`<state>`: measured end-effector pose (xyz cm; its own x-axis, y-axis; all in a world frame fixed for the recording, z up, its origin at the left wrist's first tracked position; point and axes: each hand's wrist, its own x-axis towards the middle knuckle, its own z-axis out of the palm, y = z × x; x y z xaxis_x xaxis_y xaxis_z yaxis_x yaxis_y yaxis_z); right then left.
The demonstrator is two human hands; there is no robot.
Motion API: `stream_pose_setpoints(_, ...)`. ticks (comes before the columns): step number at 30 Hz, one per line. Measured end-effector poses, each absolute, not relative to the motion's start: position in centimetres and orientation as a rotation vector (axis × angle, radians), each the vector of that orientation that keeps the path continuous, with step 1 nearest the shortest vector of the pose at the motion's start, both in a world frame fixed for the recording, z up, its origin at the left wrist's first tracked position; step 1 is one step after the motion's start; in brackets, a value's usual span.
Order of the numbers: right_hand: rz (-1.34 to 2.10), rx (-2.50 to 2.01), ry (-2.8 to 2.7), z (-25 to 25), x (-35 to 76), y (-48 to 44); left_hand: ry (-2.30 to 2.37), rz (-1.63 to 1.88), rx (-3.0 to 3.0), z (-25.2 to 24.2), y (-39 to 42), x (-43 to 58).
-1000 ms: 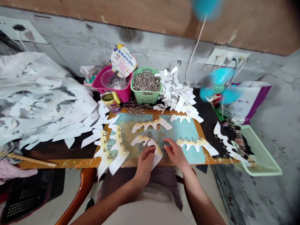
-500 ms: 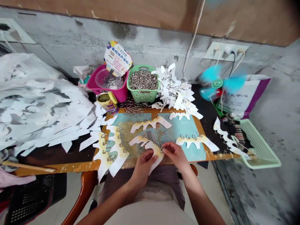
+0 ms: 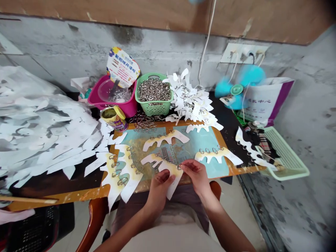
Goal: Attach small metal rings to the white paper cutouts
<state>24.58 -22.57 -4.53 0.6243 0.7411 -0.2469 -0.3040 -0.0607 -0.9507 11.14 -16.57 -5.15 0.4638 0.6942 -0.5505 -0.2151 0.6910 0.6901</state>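
Observation:
At the near edge of the table my left hand (image 3: 159,183) grips a white, yellow-stained card cutout (image 3: 172,176). My right hand (image 3: 196,174) pinches a small metal ring (image 3: 179,167) against the cutout's upper edge. Other cutouts with rings fixed to them lie on the blue and yellow mat (image 3: 199,141): one (image 3: 165,138) above my hands, one (image 3: 217,156) to the right, and two overlapping (image 3: 123,169) to the left.
A green basket (image 3: 154,93) full of metal rings, a pink tub (image 3: 115,96), a small tin (image 3: 114,117) and loose rings (image 3: 144,122) sit at the back. White cutouts are heaped at left (image 3: 44,126) and behind (image 3: 193,101). A teal fan (image 3: 237,90) spins at right beside a pale green tray (image 3: 288,159).
My right hand has picked a ring off the mat and brought it to the edge of the cutout held by my left hand. The view has drifted slightly.

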Motion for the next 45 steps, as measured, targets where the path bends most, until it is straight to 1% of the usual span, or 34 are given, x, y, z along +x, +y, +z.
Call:
stream_pose_setpoints(6, 0.961, -1.405, -0.656, -3.8, 26.0, -23.0, 0.908, 0.631, 0.562, -5.4, -17.1, 11.5)
stream_pose_setpoints(10, 1.018, -1.317, -0.781, -3.5, 26.6, -23.5, 0.879, 0.666, 0.526, -5.9, -17.6, 11.6)
stream_pose_setpoints(13, 0.975, -1.320, -0.803, -3.3, 26.6, -23.8, 0.840, 0.655, 0.515, -6.4, -17.9, 11.7)
stream_pose_setpoints(16, 0.898, -1.420, -0.828, -3.2, 26.3, -24.0, 0.805, 0.657, 0.538, -6.7, -18.3, 11.9)
stream_pose_setpoints(20, 0.804, -1.501, -0.757, -3.1, 25.8, -23.9, 0.797, 0.660, 0.576, -6.8, -18.6, 12.1)
stream_pose_setpoints(27, 0.755, -1.429, -0.456, -3.3, 26.0, -23.0, 0.847, 0.651, 0.661, -7.4, -18.6, 12.0)
stream_pose_setpoints(35, 0.778, -1.417, -0.524, -3.2, 28.1, -21.7, 0.923, 0.699, 0.616, -7.3, -18.4, 12.2)
stream_pose_setpoints(38, 0.664, -1.513, -0.626, -3.3, 29.7, -20.9, 0.920, 0.699, 0.570, -7.1, -18.3, 12.3)
stream_pose_setpoints(41, 0.469, -1.655, -0.760, -2.6, 32.1, -19.4, 0.888, 0.692, 0.574, -7.3, -18.4, 12.3)
stream_pose_setpoints(45, 0.255, -1.657, -0.905, -1.3, 35.0, -15.1, 0.884, 0.687, 0.570, -7.8, -18.6, 12.2)
